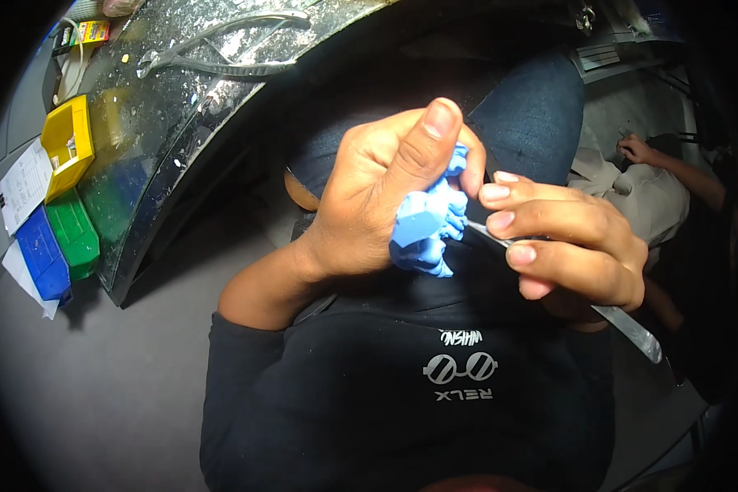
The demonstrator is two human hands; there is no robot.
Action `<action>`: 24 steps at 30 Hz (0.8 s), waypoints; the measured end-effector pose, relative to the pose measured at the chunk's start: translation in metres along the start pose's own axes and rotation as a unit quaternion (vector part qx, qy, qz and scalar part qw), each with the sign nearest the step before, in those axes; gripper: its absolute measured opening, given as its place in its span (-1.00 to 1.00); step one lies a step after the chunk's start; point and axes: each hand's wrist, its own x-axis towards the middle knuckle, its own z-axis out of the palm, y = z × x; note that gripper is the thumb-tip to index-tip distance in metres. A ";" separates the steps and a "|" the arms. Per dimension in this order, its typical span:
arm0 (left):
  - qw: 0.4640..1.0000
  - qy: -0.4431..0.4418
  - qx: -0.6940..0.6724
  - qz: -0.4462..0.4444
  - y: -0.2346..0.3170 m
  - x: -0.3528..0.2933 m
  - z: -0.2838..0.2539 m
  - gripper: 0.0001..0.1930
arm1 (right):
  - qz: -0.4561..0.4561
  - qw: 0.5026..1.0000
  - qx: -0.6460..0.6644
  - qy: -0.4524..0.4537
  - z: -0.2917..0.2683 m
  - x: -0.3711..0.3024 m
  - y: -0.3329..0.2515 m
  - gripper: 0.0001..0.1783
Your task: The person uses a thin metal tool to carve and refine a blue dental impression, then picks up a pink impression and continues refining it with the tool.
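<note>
My left hand [381,176], raised in front of my chest, is closed around a blue dental model [422,220] with a flat-cut base and a row of tooth-like lumps. My thumb points up over it, and part of the piece is hidden by the palm and fingers. From the right, my right hand [574,234] grips a slim metal carving knife [629,332] like a pen. Its thin tip reaches the lumpy edge of the model and seems to touch it. The broad, flat end sticks out below the right hand.
A dark, white-specked bench [152,123] curves across the upper left, with long metal nippers [230,67] on it. Along its left side sit a yellow bin [80,135], a green bin [75,234] and a blue bin [41,256]. Another person's arm [685,172] shows at right.
</note>
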 end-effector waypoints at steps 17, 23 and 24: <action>0.996 -0.067 -0.021 -0.048 -0.005 0.002 -0.006 -0.43 | 0.033 0.999 0.027 -0.029 -0.001 0.004 -0.004 -0.69; 0.994 -0.077 -0.048 -0.061 -0.006 0.004 -0.006 -0.44 | 0.030 0.999 0.017 -0.029 -0.002 0.004 -0.002 -0.80; 0.994 -0.075 -0.047 -0.068 -0.005 0.004 -0.006 -0.44 | 0.017 0.999 0.011 -0.029 -0.001 0.004 -0.001 -0.76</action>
